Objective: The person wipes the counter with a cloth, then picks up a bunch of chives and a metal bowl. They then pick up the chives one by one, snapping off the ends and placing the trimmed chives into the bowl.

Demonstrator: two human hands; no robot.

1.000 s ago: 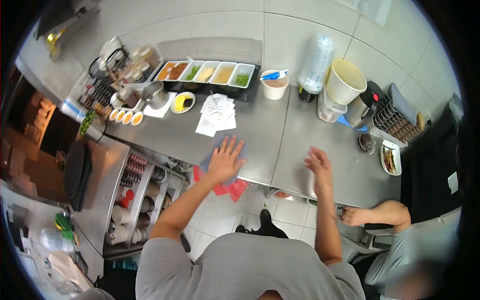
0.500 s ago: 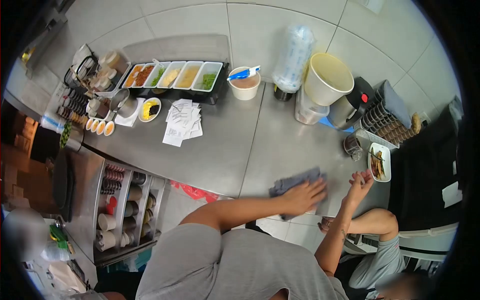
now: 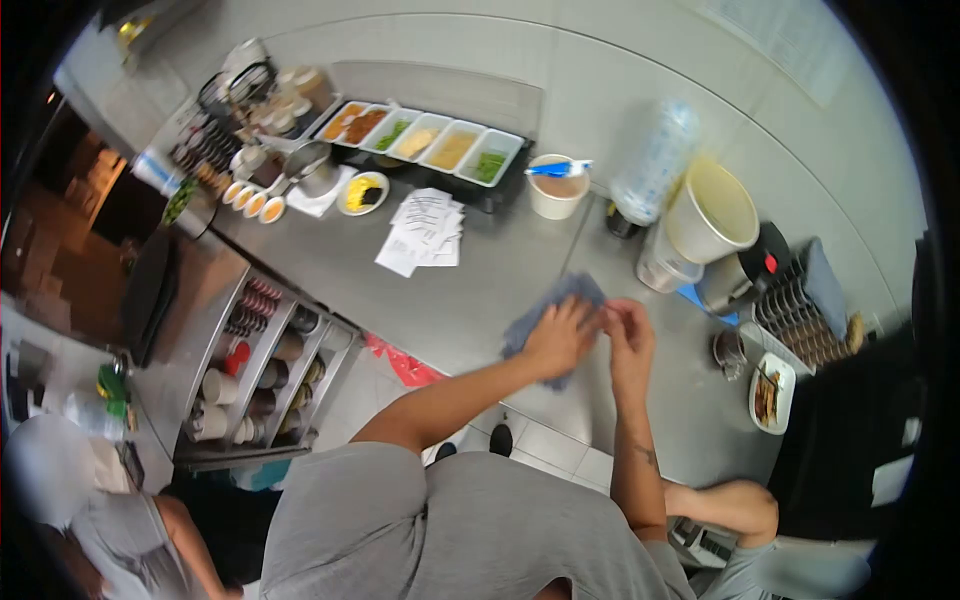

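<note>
A grey-blue cloth (image 3: 585, 295) lies bunched on the steel counter. My left hand (image 3: 563, 338) rests flat on it, fingers spread and pressing down. My right hand (image 3: 629, 332) is raised just beside the cloth, close to the left fingertips. Its fingers are bent together in a pinch; anything between them is too small to make out. Left of the cloth, a pile of printed paper slips (image 3: 425, 232) lies on the counter. To the right are a white oblong dish (image 3: 785, 400) with strips of food and a dark glass jar (image 3: 729, 348).
A topping rack (image 3: 490, 195) and a tub with a blue-and-white packet (image 3: 556, 200) stand along the wall. Farther right are a cream bucket (image 3: 715, 215), a kettle (image 3: 760, 262) and a basket (image 3: 800, 310). Other people are at lower left and lower right.
My left hand and the cloth have moved left along the counter. My right hand has left the white dish and come over beside the left hand. The view has turned and shifted.
</note>
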